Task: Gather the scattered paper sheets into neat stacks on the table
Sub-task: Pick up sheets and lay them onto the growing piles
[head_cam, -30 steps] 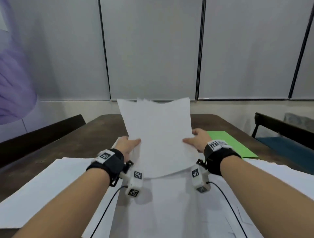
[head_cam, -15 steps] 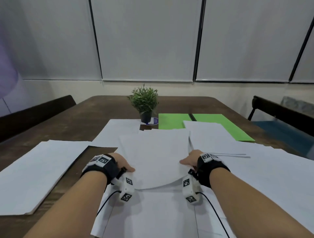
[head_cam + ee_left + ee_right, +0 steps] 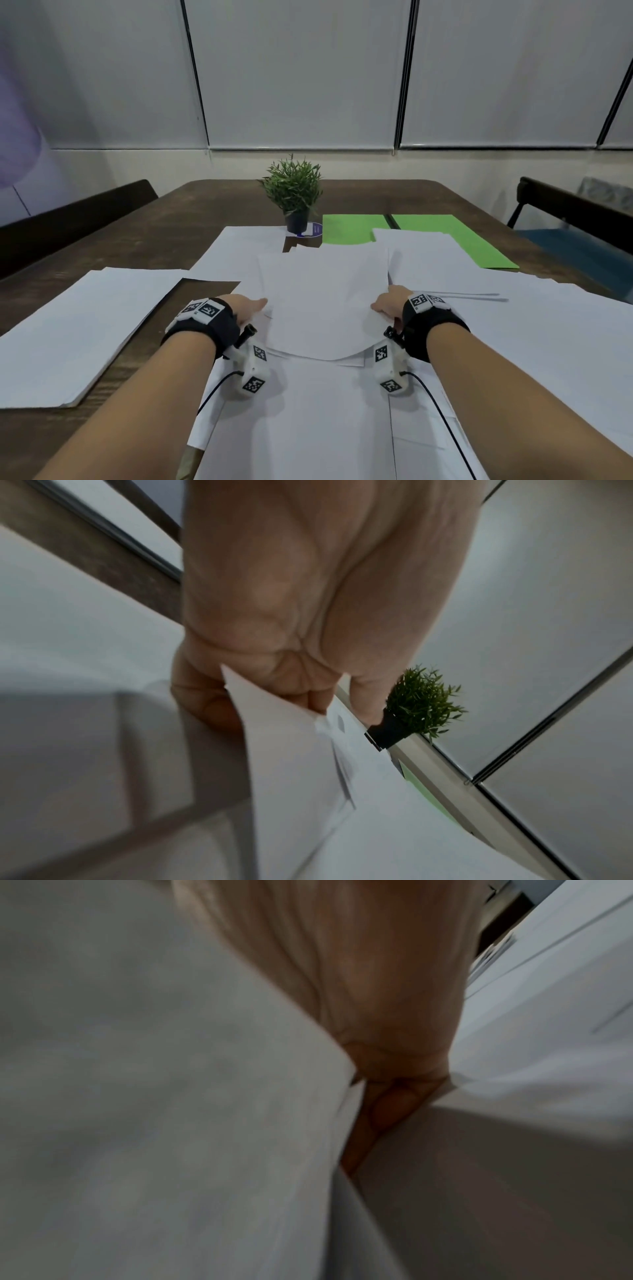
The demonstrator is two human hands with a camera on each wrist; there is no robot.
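Observation:
A bundle of white paper sheets (image 3: 325,301) lies low and nearly flat over other white sheets (image 3: 308,418) in the middle of the brown table (image 3: 171,222). Its near edge sags in a curve and its far edges are uneven. My left hand (image 3: 250,306) grips the bundle's left edge, and my right hand (image 3: 387,303) grips its right edge. In the left wrist view the fingers (image 3: 205,696) curl under the paper (image 3: 291,764) with the thumb on the other side. The right wrist view is blurred: fingers (image 3: 387,1104) sit against the paper (image 3: 171,1096).
A thick white stack (image 3: 78,329) lies at the left and spread white sheets (image 3: 548,342) at the right. Two green sheets (image 3: 438,236) and a small potted plant (image 3: 294,195) sit farther back. Dark chairs stand at the left (image 3: 68,222) and right (image 3: 565,209).
The bundle stood upright in both hands a second ago; it has come down and tipped nearly flat over the table sheets. Both hands kept their grip on its edges.

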